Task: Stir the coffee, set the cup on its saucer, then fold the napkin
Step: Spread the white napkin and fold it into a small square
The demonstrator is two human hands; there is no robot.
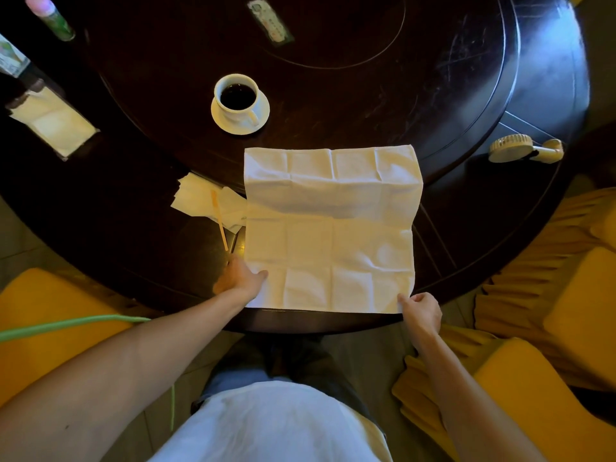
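A: Start with the big thing. Where does the napkin (330, 228) lie?

B: Spread open and flat on the dark round bench (466, 95), its near edge along the bench rim in front of the person. It is close to square, so there is no real long axis; the creases run both across and away from the person.

A: And the hands relative to the napkin?

B: Both sit at its near edge. The left hand (240, 278) rests on the near left corner, fingers closed loosely over the paper, though I cannot tell whether it pinches or only presses. The right hand (420, 311) has thumb and fingers together on the near right corner, which looks slightly lifted. Neither is nearer; they are level, one per corner.

A: So the fold goes which way?

B: My guess: away from the person, near edge carried onto the far edge. There is bare bench beyond the far edge.

A: What lies around the napkin?

B: Beyond its far edge, well apart, the cup (237, 95) stands on its saucer (263, 120), coffee inside. Just beside its left edge lie crumpled papers (196, 198) with a wooden stirrer (220, 220) across them. Off the far right corner lies a small hand fan (525, 149).

A: Risk?

B: The thin paper may skew if the corners rise unevenly.
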